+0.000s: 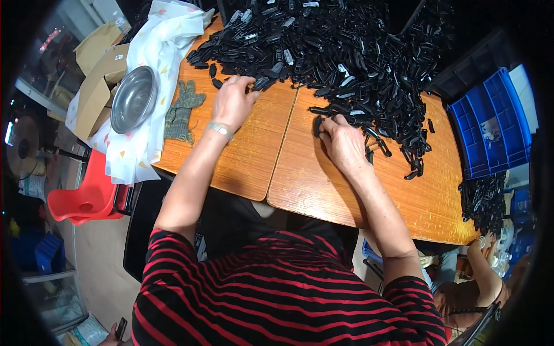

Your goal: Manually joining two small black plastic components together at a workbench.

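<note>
A large heap of small black plastic parts [346, 52] covers the far side of the wooden table. My left hand [232, 105], with a pale band at its wrist, reaches to the heap's near left edge. Its thumb and fingers are apart, close to a few loose black parts [264, 82]. My right hand [345, 145] rests low over the table, right of the seam, its fingers closed on a black plastic part [317, 126] that sticks out at the thumb side. More black parts lie just beyond and to the right of its fingers; its palm side is hidden.
A grey-green knitted glove [183, 112] lies left of my left hand, beside a metal bowl [134, 100] on a patterned sheet. A blue crate [490, 127] leans at the right edge, above another black heap. A red chair [86, 193] stands left; another person's arm [483, 268] shows lower right.
</note>
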A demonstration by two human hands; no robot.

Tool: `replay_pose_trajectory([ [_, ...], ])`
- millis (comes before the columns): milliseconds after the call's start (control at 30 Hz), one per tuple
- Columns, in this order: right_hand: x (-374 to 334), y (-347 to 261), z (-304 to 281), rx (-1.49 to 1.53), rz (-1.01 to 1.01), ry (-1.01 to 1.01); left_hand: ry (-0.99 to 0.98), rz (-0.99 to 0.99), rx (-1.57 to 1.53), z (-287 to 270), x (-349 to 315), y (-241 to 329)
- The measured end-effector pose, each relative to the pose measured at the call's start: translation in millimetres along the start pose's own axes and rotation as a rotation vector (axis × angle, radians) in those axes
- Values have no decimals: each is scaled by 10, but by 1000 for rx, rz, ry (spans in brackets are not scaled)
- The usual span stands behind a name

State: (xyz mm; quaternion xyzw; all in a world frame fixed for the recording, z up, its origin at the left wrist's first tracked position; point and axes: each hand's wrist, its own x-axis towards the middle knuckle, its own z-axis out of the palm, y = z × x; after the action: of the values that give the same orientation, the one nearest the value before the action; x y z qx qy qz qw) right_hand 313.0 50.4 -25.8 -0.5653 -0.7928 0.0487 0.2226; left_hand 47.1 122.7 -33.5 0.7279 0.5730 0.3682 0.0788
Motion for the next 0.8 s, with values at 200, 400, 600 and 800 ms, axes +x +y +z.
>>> replay_pose_trajectory([
  [200, -239, 78, -55, -25, -62, 10, 33, 82, 235, 321, 167, 35],
  [400, -333, 53, -158, -23, 17, -39, -49, 166, 98, 228, -90, 156],
  [600, -329, -281, -133, 173, -51, -2, -112, 165, 83, 107, -343, 290],
  [800, -137, -483, -67, 322, -35, 79, -57, 258, 46, 23, -428, 338],
])
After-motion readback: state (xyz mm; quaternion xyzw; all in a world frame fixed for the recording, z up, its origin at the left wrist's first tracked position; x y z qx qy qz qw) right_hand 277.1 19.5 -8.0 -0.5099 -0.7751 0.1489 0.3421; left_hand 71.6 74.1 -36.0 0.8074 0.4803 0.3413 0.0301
